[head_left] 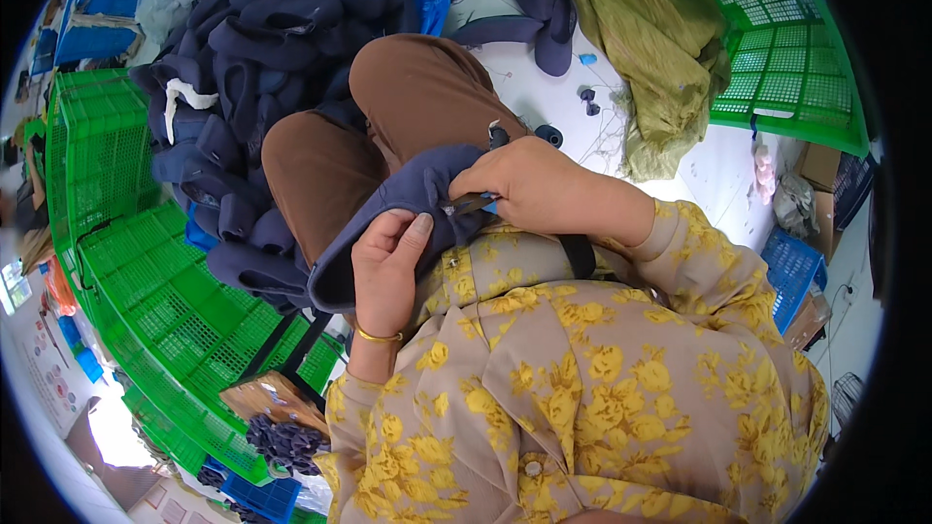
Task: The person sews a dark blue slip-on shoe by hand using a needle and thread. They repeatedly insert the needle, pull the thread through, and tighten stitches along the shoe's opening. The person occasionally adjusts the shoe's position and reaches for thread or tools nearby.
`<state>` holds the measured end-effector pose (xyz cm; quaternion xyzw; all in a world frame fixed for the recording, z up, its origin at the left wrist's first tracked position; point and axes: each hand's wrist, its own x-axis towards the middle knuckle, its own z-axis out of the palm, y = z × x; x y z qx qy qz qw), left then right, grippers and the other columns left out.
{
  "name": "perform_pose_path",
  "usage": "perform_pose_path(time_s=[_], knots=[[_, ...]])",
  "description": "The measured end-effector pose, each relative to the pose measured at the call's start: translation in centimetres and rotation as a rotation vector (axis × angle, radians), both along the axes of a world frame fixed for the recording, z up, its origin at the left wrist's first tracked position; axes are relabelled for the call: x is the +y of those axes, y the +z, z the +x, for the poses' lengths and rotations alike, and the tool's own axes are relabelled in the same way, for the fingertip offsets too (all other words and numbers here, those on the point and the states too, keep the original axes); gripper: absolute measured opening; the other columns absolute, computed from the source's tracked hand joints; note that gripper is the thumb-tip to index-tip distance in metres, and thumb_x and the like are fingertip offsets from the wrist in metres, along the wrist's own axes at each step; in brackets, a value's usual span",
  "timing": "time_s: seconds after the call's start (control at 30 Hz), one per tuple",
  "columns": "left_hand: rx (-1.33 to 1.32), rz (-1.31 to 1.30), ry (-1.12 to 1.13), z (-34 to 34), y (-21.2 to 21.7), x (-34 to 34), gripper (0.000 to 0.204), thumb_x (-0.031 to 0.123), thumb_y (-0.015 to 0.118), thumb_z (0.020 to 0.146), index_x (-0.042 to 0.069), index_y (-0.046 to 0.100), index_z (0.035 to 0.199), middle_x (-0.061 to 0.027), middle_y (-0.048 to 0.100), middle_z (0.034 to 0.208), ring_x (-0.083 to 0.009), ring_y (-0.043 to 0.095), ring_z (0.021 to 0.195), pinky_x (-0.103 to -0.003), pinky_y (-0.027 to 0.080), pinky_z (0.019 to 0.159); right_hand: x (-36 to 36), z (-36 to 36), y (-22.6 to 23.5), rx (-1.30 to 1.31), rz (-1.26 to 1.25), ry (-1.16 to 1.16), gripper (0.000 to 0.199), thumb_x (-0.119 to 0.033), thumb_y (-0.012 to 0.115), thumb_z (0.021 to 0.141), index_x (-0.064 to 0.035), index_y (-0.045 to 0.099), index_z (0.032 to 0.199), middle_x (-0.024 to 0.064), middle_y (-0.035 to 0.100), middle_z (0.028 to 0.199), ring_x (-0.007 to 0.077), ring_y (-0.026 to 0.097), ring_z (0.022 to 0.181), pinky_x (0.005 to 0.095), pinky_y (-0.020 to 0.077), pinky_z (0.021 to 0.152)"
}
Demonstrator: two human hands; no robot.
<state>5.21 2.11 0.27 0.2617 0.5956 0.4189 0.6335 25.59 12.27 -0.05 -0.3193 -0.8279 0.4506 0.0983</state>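
Note:
A navy fabric slipper (383, 199) lies across my lap, its opening toward my left hand. My left hand (386, 257) pinches the slipper's edge between thumb and fingers. My right hand (529, 184) is closed around small thread snips (472, 204), with metal blades and a bit of blue showing. The blade tips are at the slipper's edge, close to my left thumb. Whether the blades touch the cloth I cannot tell. Most of the snips' handle is hidden inside my right hand.
A big heap of navy slippers (282, 15) rises beyond my knees at the left, beside a green crate (146, 262). Loose slippers (555, 34) lie on the white floor ahead. An olive sack (646, 39) and another green crate (791, 68) stand at the right.

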Motion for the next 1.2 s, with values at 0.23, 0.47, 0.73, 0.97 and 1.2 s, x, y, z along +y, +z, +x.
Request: perform_pose_path(time_s=[0.23, 0.47, 0.73, 0.97, 1.2], knots=[[-0.055, -0.048, -0.014, 0.0, 0.3, 0.4, 0.01, 0.009, 0.062, 0.094, 0.0, 0.065, 0.096, 0.0055, 0.06, 0.082, -0.0022, 0.048, 0.071, -0.018, 0.039, 0.065, 1.0, 0.4, 0.0, 0.111, -0.098, 0.033, 0.035, 0.001, 0.056, 0.074, -0.0094, 0.072, 0.104, 0.017, 0.069, 0.091, 0.0372, 0.065, 0.084, 0.0417, 0.0514, 0.077], [-0.212, -0.068, 0.028, 0.0, -1.2, 0.6, 0.011, 0.007, 0.06, 0.094, -0.001, 0.067, 0.096, 0.0028, 0.065, 0.084, -0.003, 0.053, 0.072, -0.019, 0.041, 0.066, 2.5, -0.3, 0.7, 0.044, -0.123, 0.166, 0.042, 0.009, 0.052, 0.068, -0.0042, 0.068, 0.105, 0.0166, 0.069, 0.096, 0.0352, 0.065, 0.086, 0.0373, 0.0511, 0.078], [-0.244, -0.073, 0.047, 0.3, -0.9, 0.9, 0.012, 0.008, 0.061, 0.093, -0.002, 0.068, 0.094, 0.0011, 0.065, 0.08, -0.0037, 0.052, 0.065, -0.018, 0.04, 0.06, 2.5, -1.3, 1.0, -0.008, -0.223, 0.114, 0.036, 0.004, 0.055, 0.073, -0.01, 0.071, 0.102, 0.0206, 0.066, 0.085, 0.0384, 0.064, 0.081, 0.043, 0.0499, 0.074], [-0.127, -0.101, 0.067, 0.0, -0.9, 0.7, 0.009, 0.007, 0.065, 0.092, -0.001, 0.068, 0.09, 0.0032, 0.062, 0.077, -0.0032, 0.049, 0.064, -0.019, 0.038, 0.06, 1.3, -1.8, 1.5, -0.047, -0.06, 0.046, 0.023, -0.005, 0.061, 0.079, 0.0005, 0.061, 0.101, 0.0202, 0.067, 0.087, 0.039, 0.065, 0.081, 0.0414, 0.0512, 0.071], [-0.227, -0.071, 0.074, -0.4, -1.9, 0.0, 0.01, 0.007, 0.066, 0.092, -0.002, 0.069, 0.093, 0.002, 0.065, 0.084, -0.0033, 0.054, 0.073, -0.018, 0.044, 0.067, -1.2, -3.9, 3.1, -0.276, -0.019, -0.216, 0.036, -0.024, 0.064, 0.084, -0.0027, 0.049, 0.109, 0.0209, 0.068, 0.082, 0.0394, 0.066, 0.073, 0.0492, 0.0512, 0.066]])
